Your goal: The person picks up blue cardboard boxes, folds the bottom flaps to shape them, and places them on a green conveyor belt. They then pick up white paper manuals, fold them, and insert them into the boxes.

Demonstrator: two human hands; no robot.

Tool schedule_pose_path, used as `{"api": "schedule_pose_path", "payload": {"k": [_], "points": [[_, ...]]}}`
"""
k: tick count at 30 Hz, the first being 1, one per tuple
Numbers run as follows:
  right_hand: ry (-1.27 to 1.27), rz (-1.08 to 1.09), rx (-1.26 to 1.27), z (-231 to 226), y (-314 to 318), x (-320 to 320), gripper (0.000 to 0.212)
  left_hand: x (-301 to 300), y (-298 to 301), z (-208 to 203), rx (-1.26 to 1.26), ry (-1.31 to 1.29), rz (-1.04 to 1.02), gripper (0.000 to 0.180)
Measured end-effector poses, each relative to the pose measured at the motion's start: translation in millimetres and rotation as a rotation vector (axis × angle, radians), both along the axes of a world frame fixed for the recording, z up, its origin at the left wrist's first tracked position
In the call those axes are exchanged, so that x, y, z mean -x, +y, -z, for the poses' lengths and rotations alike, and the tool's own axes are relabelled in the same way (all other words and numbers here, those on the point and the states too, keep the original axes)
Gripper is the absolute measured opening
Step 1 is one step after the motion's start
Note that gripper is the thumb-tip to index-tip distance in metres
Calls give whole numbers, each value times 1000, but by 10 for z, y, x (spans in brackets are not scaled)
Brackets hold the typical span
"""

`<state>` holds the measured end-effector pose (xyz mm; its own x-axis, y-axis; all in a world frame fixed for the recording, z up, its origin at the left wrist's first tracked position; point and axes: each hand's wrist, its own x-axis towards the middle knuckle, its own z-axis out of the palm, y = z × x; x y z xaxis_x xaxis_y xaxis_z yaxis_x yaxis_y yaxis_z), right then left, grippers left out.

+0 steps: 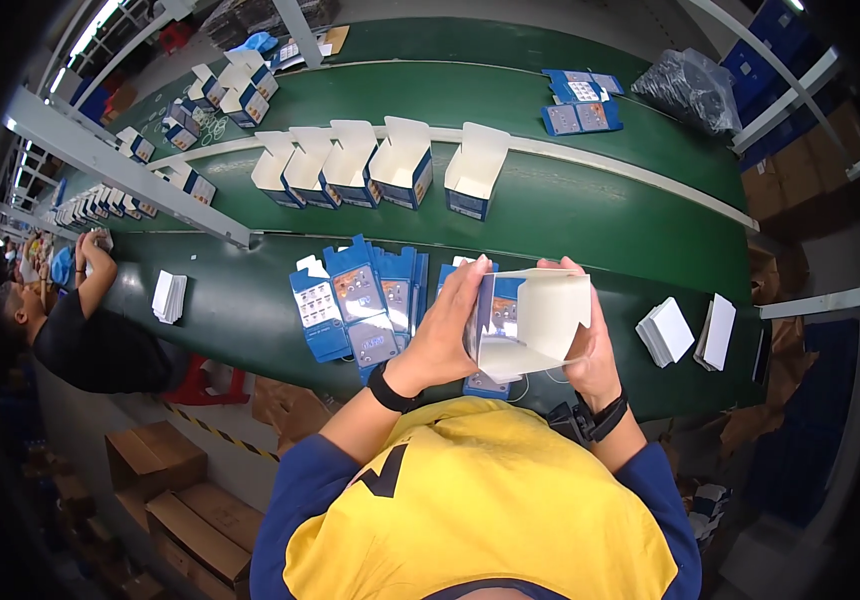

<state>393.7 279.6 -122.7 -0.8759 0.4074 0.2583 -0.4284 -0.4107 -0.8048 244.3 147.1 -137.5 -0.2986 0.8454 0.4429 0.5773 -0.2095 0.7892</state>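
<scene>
Between my two hands is a small carton [550,310], white inside, with its open end facing me. My left hand [447,335] presses against its left side, and my right hand [595,345] wraps the right side with the fingers along the far edge. Beneath and behind the carton, more printed blue cardboard partly shows. Just left of my left hand, several flat blue carton blanks [358,290] lie overlapping on the green table [240,340]. Beyond my right hand stand two stacks of white pieces, one squarish stack [664,332] and one narrower stack [716,333].
Across the table, several open-topped cartons [350,165] line the green belt [590,205]. Flat blue cartons [582,103] and a grey plastic bag [688,90] lie farther back. A metal post [130,165] slants at left. Another person [90,320] works at the far left.
</scene>
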Motion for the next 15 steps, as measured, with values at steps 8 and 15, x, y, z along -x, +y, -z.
{"api": "schedule_pose_path", "payload": {"k": [8,15], "points": [[-294,280,-240,-32,-26,14,75,-118,44,29,-99,218,74,76],[-293,190,-170,-68,12,-45,62,-86,17,-85,-64,66,156,61]]}}
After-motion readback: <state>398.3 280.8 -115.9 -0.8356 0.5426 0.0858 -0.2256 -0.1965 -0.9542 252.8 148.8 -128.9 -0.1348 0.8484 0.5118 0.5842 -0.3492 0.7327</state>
